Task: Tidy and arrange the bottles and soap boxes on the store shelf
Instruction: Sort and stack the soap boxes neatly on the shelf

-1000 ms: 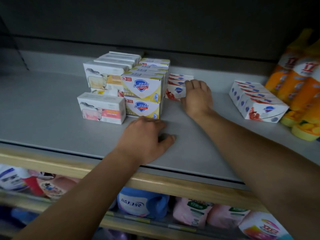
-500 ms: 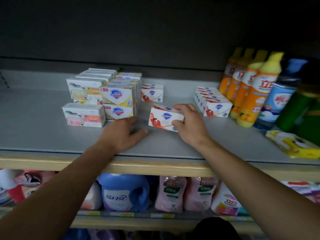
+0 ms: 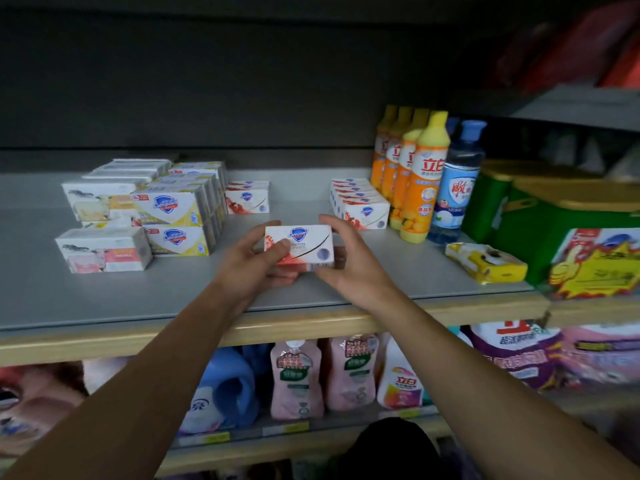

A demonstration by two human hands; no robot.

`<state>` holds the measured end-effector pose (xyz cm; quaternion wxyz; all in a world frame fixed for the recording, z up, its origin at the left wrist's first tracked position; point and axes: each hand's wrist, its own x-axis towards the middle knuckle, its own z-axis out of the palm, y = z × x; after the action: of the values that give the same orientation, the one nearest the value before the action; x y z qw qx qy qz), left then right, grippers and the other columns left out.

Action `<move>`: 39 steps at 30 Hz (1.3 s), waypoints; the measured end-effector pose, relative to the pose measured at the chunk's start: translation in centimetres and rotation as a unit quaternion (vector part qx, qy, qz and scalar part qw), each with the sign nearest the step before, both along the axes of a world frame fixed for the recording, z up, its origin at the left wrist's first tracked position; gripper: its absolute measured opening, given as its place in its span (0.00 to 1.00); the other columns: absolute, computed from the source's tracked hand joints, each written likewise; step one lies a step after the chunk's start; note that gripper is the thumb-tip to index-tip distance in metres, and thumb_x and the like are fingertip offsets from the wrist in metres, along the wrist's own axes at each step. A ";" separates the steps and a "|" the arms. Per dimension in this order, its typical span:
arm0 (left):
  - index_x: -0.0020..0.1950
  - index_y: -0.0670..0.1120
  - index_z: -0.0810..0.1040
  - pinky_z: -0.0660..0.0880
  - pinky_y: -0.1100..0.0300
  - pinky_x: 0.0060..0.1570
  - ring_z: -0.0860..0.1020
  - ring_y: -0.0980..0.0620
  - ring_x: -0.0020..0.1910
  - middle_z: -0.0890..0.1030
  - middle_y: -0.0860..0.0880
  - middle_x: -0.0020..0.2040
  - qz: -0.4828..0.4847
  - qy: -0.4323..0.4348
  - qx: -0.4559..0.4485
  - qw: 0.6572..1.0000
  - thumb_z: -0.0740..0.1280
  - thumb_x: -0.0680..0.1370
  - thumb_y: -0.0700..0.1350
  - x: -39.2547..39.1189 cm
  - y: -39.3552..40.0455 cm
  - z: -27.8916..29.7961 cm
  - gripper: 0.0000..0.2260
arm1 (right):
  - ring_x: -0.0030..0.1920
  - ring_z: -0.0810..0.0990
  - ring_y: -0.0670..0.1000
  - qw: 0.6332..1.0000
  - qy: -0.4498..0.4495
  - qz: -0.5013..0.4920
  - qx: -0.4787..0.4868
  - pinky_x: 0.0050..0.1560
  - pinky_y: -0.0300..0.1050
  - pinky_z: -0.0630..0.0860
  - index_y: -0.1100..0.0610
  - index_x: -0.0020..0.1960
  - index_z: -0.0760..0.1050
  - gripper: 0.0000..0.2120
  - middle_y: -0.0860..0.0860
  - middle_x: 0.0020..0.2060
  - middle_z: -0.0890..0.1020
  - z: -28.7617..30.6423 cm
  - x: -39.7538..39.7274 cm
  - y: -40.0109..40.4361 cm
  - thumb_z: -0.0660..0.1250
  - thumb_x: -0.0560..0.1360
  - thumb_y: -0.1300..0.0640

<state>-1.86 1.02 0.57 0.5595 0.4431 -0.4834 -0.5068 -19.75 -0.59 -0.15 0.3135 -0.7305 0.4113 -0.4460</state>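
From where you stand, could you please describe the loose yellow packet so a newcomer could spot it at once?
Look at the grey shelf, at its right end. In front of the green tubs, right of the bottles, lies the yellow packet. It alone is soft, crumpled and flat on its side, not a box or bottle.

The grey shelf (image 3: 86,299) carries stacked soap boxes (image 3: 173,209) at ten o'clock, a row of white boxes (image 3: 360,204) at one, orange bottles (image 3: 420,181) beside them, and a yellow packet (image 3: 485,263) at three.
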 end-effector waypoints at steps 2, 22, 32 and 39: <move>0.65 0.46 0.74 0.82 0.49 0.43 0.84 0.45 0.37 0.85 0.42 0.45 -0.008 -0.001 -0.002 1.000 0.67 0.78 0.40 0.1 -0.1 -0.1 0.15 | 0.62 0.78 0.49 0.999 -0.027 0.007 0.043 0.62 0.48 0.76 0.45 0.71 0.66 0.33 0.50 0.66 0.75 -0.5 -0.4 -0.3 0.74 0.72 0.65; 0.49 0.43 0.79 0.78 0.56 0.31 0.79 0.45 0.30 0.82 0.40 0.35 0.025 -0.030 -0.041 0.998 0.64 0.79 0.57 0.9 0.1 -0.8 0.17 | 0.37 0.83 0.51 0.972 -0.196 -0.002 0.128 0.34 0.41 0.77 0.50 0.55 0.80 0.17 0.54 0.47 0.84 -1.2 -0.7 -1.3 0.72 0.67 0.47; 0.70 0.47 0.70 0.79 0.54 0.36 0.77 0.46 0.32 0.82 0.41 0.51 -0.052 0.023 -0.070 0.996 0.66 0.76 0.34 1.5 0.6 -0.6 0.23 | 0.56 0.80 0.40 0.994 -0.075 -0.042 0.069 0.58 0.45 0.77 0.47 0.64 0.75 0.17 0.40 0.56 0.82 -1.6 -0.6 -1.4 0.69 0.76 0.54; 0.60 0.47 0.79 0.80 0.48 0.52 0.82 0.40 0.47 0.80 0.39 0.60 -0.046 0.026 -0.084 0.995 0.70 0.70 0.47 1.3 0.7 -0.8 0.19 | 0.41 0.84 0.52 0.991 -0.121 -0.017 0.046 0.42 0.47 0.80 0.44 0.56 0.75 0.19 0.43 0.55 0.82 -1.8 -0.9 -1.1 0.72 0.73 0.64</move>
<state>-0.55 1.76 -0.22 0.5833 0.3588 -0.5292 -0.5009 -20.61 -1.71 -1.92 0.3868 -0.6490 0.4025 -0.5168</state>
